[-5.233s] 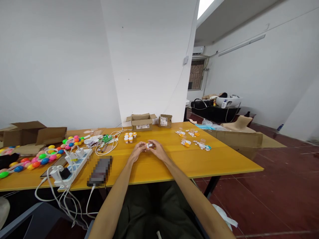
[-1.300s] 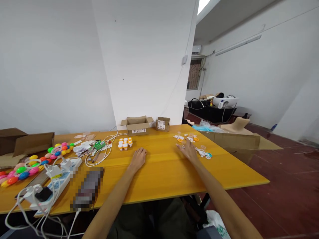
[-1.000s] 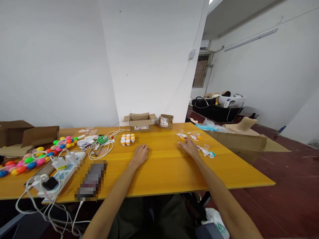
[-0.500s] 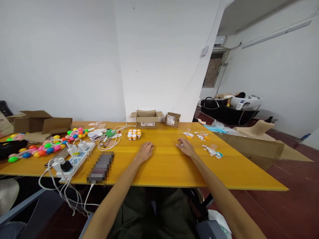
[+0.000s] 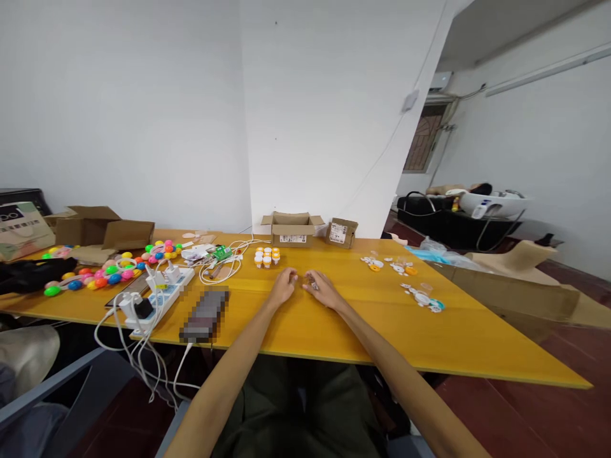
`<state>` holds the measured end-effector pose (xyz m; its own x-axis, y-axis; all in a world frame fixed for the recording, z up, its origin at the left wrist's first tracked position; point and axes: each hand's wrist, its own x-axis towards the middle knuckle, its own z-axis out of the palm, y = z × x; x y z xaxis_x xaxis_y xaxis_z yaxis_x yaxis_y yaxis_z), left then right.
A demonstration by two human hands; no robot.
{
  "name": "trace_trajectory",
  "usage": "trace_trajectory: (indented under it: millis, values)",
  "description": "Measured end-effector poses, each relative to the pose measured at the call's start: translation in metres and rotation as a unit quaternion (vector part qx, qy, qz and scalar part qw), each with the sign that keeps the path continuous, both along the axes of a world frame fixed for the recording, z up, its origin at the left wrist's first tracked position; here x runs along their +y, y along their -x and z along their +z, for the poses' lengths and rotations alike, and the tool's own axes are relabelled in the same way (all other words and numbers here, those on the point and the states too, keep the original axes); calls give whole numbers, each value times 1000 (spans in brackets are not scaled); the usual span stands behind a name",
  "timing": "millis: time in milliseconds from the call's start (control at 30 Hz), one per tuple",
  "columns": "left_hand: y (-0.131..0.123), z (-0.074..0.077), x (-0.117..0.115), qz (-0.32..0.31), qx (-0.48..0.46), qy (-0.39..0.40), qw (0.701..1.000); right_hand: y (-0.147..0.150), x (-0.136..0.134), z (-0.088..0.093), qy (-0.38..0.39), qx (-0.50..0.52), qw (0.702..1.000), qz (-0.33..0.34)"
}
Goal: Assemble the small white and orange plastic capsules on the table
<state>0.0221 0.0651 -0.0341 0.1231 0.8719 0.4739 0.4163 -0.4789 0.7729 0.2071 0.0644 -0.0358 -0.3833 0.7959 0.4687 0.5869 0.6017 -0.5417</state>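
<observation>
My left hand (image 5: 284, 287) is low over the yellow table (image 5: 305, 331), its fingers loosely bent and nothing visible in them. Just to its right, my right hand (image 5: 326, 292) curls around a small whitish piece (image 5: 314, 286), too small to name. A short gap separates the two hands. Beyond the left hand stands a cluster of small white jars with orange-yellow lids (image 5: 266, 257). Off to the right lie groups of small loose plastic parts: white and orange pieces (image 5: 375, 265), more white and orange pieces (image 5: 402, 268), and white and teal pieces (image 5: 422, 298).
An open cardboard box (image 5: 292, 230) and a smaller carton (image 5: 342, 233) stand at the back edge. On the left are a power strip (image 5: 165, 302) with tangled white cables, a blurred phone (image 5: 205, 315) and colourful balls (image 5: 112, 273). A large cardboard box (image 5: 506, 292) stands beyond the table's right side.
My right hand has moved left, away from the loose parts and close to my left hand, with the small piece in it. The view has turned slightly left.
</observation>
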Motion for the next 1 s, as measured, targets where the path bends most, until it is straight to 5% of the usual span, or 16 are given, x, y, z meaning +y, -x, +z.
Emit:
trace_trajectory:
  millis: [367,567,1000]
  values:
    - [6,10,-3,-20,-82,36,996,38,-6,8,-10,50,996,70]
    - [7,11,-4,-54,-78,43,995,37,-11,11,10,105,992,72]
    - [4,7,-6,-88,-33,31,995,7,-6,-12,78,171,982,32]
